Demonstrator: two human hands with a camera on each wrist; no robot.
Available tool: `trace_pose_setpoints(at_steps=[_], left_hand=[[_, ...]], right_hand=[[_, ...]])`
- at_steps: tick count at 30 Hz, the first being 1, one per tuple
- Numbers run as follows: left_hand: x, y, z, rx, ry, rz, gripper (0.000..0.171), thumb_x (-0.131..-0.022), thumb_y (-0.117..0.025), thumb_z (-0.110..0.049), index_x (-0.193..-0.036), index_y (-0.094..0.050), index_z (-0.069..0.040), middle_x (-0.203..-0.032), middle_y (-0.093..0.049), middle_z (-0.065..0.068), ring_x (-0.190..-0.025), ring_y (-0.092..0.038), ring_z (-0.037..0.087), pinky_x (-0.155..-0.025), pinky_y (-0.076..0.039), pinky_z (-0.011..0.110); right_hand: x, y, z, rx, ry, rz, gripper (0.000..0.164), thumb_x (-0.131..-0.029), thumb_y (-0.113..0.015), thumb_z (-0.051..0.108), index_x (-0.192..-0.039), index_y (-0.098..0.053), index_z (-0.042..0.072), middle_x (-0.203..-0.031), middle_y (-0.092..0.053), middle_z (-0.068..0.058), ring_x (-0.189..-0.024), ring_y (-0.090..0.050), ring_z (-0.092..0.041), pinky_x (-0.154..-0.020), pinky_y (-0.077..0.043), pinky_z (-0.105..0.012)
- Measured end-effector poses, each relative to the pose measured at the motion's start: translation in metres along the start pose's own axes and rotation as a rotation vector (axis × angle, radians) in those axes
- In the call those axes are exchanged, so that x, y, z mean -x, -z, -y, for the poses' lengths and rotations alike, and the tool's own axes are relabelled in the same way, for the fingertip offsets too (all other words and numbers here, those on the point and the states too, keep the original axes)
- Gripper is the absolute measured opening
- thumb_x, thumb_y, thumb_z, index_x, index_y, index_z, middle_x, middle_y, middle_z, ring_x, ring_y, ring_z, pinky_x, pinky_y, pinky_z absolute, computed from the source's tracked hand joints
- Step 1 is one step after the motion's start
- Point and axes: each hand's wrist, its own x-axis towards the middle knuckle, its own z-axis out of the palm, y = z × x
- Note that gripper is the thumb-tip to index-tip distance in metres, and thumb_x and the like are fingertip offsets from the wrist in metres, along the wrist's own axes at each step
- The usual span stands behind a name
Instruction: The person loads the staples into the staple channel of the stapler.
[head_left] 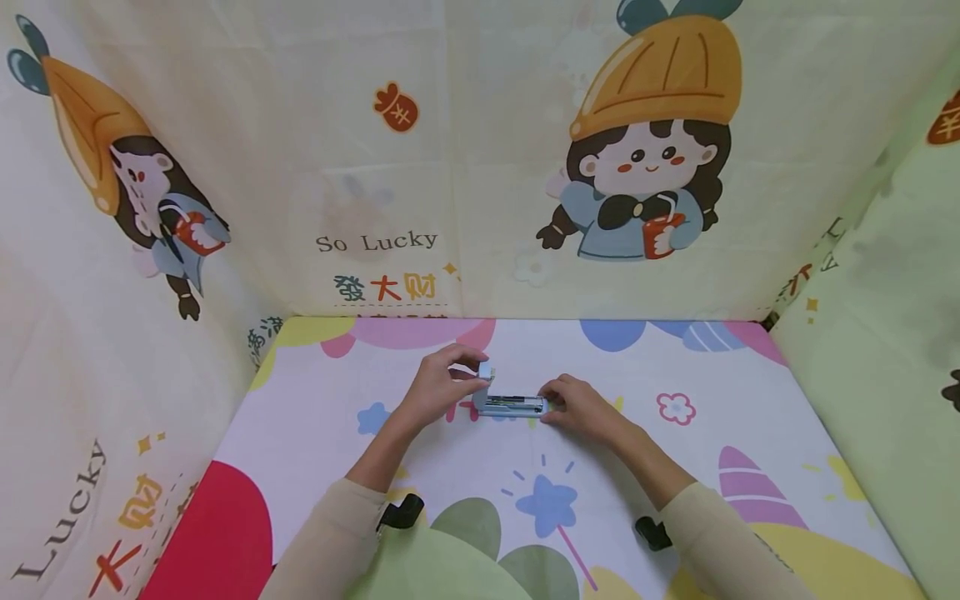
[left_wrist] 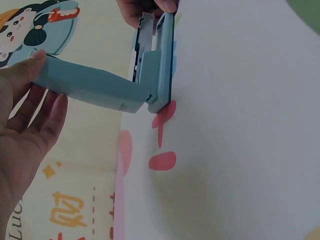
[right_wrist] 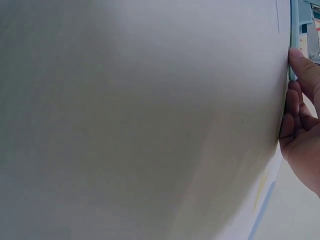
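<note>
A light blue stapler [head_left: 513,409] lies on the patterned table, its top cover swung up and its metal staple channel [left_wrist: 145,32] exposed. My left hand [head_left: 433,385] pinches the free end of the raised cover [left_wrist: 92,84] between thumb and fingers, as the left wrist view shows from the side. At the opposite end of the base, my right hand [head_left: 587,408] grips the tip with its thumb and fingers. In the right wrist view, that thumb [right_wrist: 303,65] presses along the edge of the base, and most of the stapler is cut off by the frame.
A white tablecloth [head_left: 600,492] with coloured stars, flowers and shapes covers the table. Cream cloth walls [head_left: 495,167] with cartoon prints rise at the back and both sides. Black camera straps [head_left: 402,512] sit at both wrists.
</note>
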Motion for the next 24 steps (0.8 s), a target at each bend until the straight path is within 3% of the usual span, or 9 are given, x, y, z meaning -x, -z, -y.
trace_pose_setpoints(at_steps=[7, 16, 24], left_hand=[[-0.006, -0.013, -0.005, -0.011, -0.012, 0.018, 0.034, -0.086, -0.085, -0.011, -0.118, -0.073, -0.009, -0.112, -0.071, 0.006, -0.101, -0.069, 0.021, -0.092, -0.060, 0.037], [-0.015, -0.030, -0.007, -0.073, -0.102, 0.070, 0.032, -0.085, -0.086, -0.011, -0.114, -0.075, -0.009, -0.109, -0.072, 0.002, -0.101, -0.068, 0.021, -0.088, -0.059, 0.033], [-0.021, -0.041, -0.012, -0.118, -0.110, 0.124, 0.031, -0.086, -0.085, -0.013, -0.115, -0.075, -0.010, -0.107, -0.071, 0.000, -0.098, -0.066, 0.016, -0.087, -0.057, 0.028]], right_hand=[[0.000, 0.002, 0.000, -0.028, 0.006, -0.003, 0.035, -0.084, -0.086, 0.018, -0.114, -0.072, 0.004, -0.103, -0.066, -0.004, -0.093, -0.061, -0.015, -0.087, -0.054, -0.036], [-0.002, 0.001, 0.000, -0.026, -0.007, 0.005, 0.036, -0.085, -0.085, 0.018, -0.115, -0.072, 0.004, -0.103, -0.066, -0.004, -0.092, -0.060, -0.015, -0.087, -0.054, -0.036], [-0.001, 0.002, -0.001, -0.016, 0.003, 0.005, 0.036, -0.085, -0.085, 0.018, -0.115, -0.072, 0.004, -0.102, -0.066, -0.003, -0.092, -0.060, -0.014, -0.087, -0.055, -0.036]])
